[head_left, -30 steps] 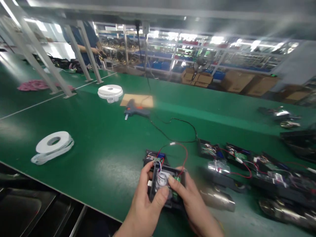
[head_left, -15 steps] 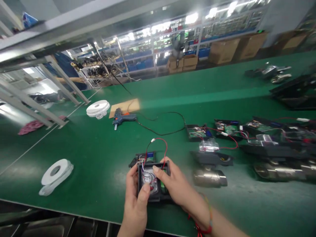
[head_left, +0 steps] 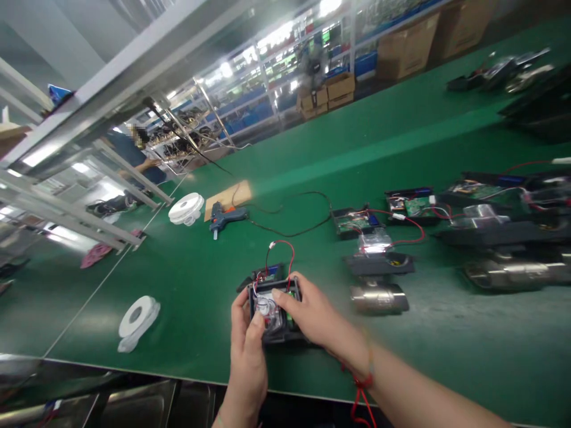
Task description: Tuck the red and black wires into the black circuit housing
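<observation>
Both hands hold a small black housing just above the near edge of the green table. Inside it sit a clear round part and a green circuit board. My left hand grips its left side, thumb pressing on the clear part. My right hand wraps the right side, forefinger across the top edge. Red and black wires loop from the housing up to a second black part lying on the table right behind it.
A row of similar black units with boards, wires and metal cylinders runs along the right. A glue gun on a cord lies by a cardboard sheet. Two white tape rolls lie left. Another person stands far left.
The view has swung and tilted left, so the table sits more diagonally. Both hands keep the same hold on the housing; my left thumb has shifted slightly on the clear part.
</observation>
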Available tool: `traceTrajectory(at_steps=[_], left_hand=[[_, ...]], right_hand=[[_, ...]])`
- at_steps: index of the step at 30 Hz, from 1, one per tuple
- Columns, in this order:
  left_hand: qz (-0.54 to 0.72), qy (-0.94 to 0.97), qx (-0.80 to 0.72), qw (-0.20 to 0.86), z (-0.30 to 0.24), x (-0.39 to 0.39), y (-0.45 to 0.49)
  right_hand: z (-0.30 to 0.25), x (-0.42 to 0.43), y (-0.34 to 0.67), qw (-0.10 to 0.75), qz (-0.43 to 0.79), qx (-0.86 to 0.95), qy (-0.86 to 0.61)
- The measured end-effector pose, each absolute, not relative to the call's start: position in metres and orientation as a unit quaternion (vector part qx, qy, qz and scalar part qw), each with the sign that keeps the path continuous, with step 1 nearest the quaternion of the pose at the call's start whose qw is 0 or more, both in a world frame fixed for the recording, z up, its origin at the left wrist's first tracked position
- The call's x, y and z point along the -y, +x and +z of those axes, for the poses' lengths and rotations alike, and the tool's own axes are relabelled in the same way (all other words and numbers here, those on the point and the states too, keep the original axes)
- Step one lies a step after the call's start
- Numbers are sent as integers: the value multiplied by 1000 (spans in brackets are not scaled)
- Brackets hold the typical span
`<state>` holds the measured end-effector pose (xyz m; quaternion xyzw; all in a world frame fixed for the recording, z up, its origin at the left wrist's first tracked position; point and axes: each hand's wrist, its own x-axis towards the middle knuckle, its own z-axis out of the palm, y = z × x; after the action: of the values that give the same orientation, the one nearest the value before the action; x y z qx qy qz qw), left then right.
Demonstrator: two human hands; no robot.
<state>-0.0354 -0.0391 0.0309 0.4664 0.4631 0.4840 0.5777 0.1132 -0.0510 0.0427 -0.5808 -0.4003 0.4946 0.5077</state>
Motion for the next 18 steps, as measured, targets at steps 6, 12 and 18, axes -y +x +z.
traceTrajectory(at_steps=[6, 12, 18], left_hand=[[483, 473, -474, 564, 41, 34, -28], [456, 489, -482, 566, 47, 29, -29], [387, 518, -515, 563, 68, 20, -34]], right_hand=[[40, 43, 114, 511, 506, 370, -588], [45, 40, 115, 512, 521, 350, -587], [48, 43, 114, 509, 513, 359, -591]])
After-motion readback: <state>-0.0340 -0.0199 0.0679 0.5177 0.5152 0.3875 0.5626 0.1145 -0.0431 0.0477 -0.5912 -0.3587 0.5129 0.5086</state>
